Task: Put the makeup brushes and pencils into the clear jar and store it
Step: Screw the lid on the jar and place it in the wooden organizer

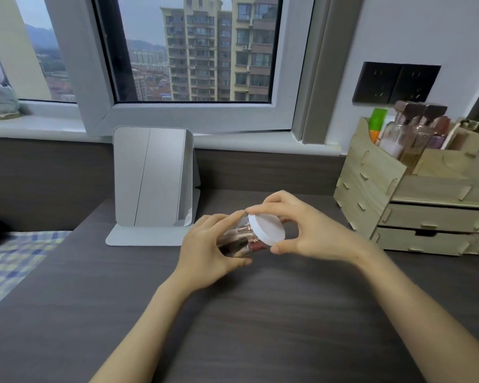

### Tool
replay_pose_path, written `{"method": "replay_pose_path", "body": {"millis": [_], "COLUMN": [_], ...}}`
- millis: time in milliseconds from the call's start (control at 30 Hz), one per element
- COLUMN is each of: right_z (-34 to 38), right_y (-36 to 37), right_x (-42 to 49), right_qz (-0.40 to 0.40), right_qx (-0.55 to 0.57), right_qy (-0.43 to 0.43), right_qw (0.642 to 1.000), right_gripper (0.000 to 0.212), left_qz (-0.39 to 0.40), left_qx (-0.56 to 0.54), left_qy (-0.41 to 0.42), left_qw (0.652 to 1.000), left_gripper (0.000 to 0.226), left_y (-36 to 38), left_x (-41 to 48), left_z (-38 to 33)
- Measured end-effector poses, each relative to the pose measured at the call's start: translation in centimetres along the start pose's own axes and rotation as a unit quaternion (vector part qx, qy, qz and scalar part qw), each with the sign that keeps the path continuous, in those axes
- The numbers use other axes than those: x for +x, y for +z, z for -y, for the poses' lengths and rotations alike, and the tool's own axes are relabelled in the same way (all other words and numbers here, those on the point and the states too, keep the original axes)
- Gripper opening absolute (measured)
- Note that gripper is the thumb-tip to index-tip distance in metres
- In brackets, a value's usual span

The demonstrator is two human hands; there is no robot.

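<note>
Above the middle of the dark desk [233, 313], the clear jar [239, 239] is held tilted, its mouth pointing right. My left hand [208, 250] wraps around its body. Through the plastic I see rose-gold and dark brush or pencil parts, blurred. A white round lid [266, 229] sits on the jar's mouth, and my right hand [302, 230] grips this lid by its rim with thumb and fingers. I cannot tell whether the lid is fully seated.
A folding grey mirror [152, 183] stands at the back of the desk. To the right is a wooden organiser [415, 197] with drawers and bottles on top. A checked cloth [17, 261] lies at the left. The window sill [53, 125] runs behind.
</note>
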State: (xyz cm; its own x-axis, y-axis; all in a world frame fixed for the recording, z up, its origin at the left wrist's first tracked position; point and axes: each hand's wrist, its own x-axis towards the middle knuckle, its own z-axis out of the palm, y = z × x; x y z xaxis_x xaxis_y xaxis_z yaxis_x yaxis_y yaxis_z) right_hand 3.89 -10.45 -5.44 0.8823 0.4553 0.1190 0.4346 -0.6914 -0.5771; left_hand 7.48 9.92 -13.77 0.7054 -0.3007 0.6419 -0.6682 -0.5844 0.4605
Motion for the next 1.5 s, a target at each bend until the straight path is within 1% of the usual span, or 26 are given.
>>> {"method": "replay_pose_path", "body": {"millis": [33,100,267,333,367,400,467,533,600,667,700,767,800,833,900,933,967,1033,1100,1133,1200,1233,1300,1367,1400,1500], "right_z": [0.4,1.1,2.8,3.3,3.3,3.4,3.8,4.0,3.6,3.2,3.0,2.6,2.4,2.2,1.9,1.7,1.6,1.4,1.3,1.2,1.2,1.2,1.4,1.5,1.5,1.6], "right_y": [-0.5,-1.3,-2.2,-2.4,-2.7,-3.2,-4.2,-4.7,-4.4,-3.8,-3.4,-2.5,-2.3,-2.3,-2.8,-3.1,-3.5,-3.8,-3.2,-2.8,-2.3,-2.3,-2.7,-2.8,-2.5,-1.2], "right_x": [-0.1,-0.3,-0.4,-0.4,-0.4,-0.6,-1.4,-1.9,-2.0,-1.8,-1.6,-1.0,-0.8,-0.7,-1.1,-1.4,-1.7,-2.0,-1.8,-1.5,-1.3,-1.4,-1.8,-2.1,-2.0,-1.5], "right_qz": [0.011,0.006,-0.056,-0.093,-0.09,-0.071,-0.022,-0.02,-0.07,-0.13,-0.157,-0.215,-0.228,-0.22,-0.151,-0.109,-0.078,-0.059,-0.108,-0.14,-0.165,-0.156,-0.118,-0.101,-0.114,-0.214], "right_qx": [-0.018,-0.042,-0.131,-0.207,-0.249,-0.265,-0.2,-0.145,-0.127,-0.115,-0.104,-0.081,-0.073,-0.064,-0.046,-0.048,-0.057,-0.072,-0.069,-0.06,-0.071,-0.097,-0.124,-0.126,-0.139,-0.191], "right_qy": [0.004,0.008,0.052,0.066,0.067,0.064,0.056,0.018,0.0,0.008,0.023,0.068,0.099,0.124,0.145,0.139,0.127,0.076,0.04,0.047,0.076,0.082,0.062,0.027,0.008,-0.023], "right_qw": [1.0,0.999,0.988,0.972,0.962,0.959,0.978,0.989,0.989,0.985,0.982,0.971,0.966,0.965,0.977,0.983,0.987,0.993,0.991,0.987,0.981,0.98,0.983,0.987,0.984,0.958], "right_gripper": [0.067,0.064,0.053,0.056,0.06,0.065,0.07,0.069,0.054,0.04,0.042,0.063,0.074,0.08,0.091,0.095,0.094,0.081,0.056,0.054,0.069,0.074,0.078,0.071,0.064,0.056], "left_qz": [0.014,0.033,0.072,0.076,0.076,0.076,0.078,0.075,0.058,0.016,-0.013,-0.064,-0.074,-0.073,-0.05,-0.037,-0.027,-0.015,-0.014,-0.015,-0.017,-0.015,-0.004,0.005,0.008,0.002], "left_qx": [-0.013,-0.052,-0.112,-0.127,-0.133,-0.137,-0.147,-0.16,-0.147,-0.076,-0.026,0.052,0.07,0.079,0.07,0.06,0.051,0.04,0.033,0.036,0.046,0.049,0.037,0.002,-0.012,-0.028], "left_qy": [-0.007,-0.032,-0.061,-0.064,-0.063,-0.059,-0.051,-0.05,-0.037,-0.011,0.003,0.023,0.032,0.039,0.04,0.039,0.04,0.044,0.049,0.053,0.053,0.051,0.047,0.042,0.041,0.049], "left_qw": [1.0,0.998,0.989,0.987,0.986,0.986,0.985,0.983,0.987,0.997,1.0,0.996,0.994,0.993,0.995,0.997,0.998,0.998,0.998,0.998,0.997,0.997,0.998,0.999,0.999,0.998], "left_gripper": [0.086,0.086,0.08,0.077,0.076,0.075,0.076,0.079,0.079,0.079,0.078,0.076,0.076,0.076,0.076,0.077,0.077,0.077,0.077,0.077,0.077,0.076,0.077,0.076,0.076,0.076], "left_y": [-0.2,-0.7,-1.5,-1.7,-1.8,-1.8,-1.9,-2.0,-2.0,-1.8,-1.7,-1.3,-1.2,-1.1,-1.2,-1.2,-1.3,-1.3,-1.3,-1.2,-1.1,-1.1,-1.3,-1.7,-1.9,-1.8], "left_x": [0.1,0.3,1.0,1.2,1.3,1.4,1.7,1.9,2.0,2.2,2.4,2.9,3.1,3.3,3.5,3.4,3.4,3.3,3.3,3.3,3.3,3.3,3.3,3.3,3.3,3.4], "left_z": [-0.3,-1.1,-3.0,-3.8,-4.1,-4.4,-4.9,-5.0,-5.4,-5.9,-6.2,-6.5,-6.6,-6.5,-6.2,-6.0,-5.7,-5.5,-5.4,-5.4,-5.3,-5.1,-4.8,-4.5,-4.5,-5.1]}}
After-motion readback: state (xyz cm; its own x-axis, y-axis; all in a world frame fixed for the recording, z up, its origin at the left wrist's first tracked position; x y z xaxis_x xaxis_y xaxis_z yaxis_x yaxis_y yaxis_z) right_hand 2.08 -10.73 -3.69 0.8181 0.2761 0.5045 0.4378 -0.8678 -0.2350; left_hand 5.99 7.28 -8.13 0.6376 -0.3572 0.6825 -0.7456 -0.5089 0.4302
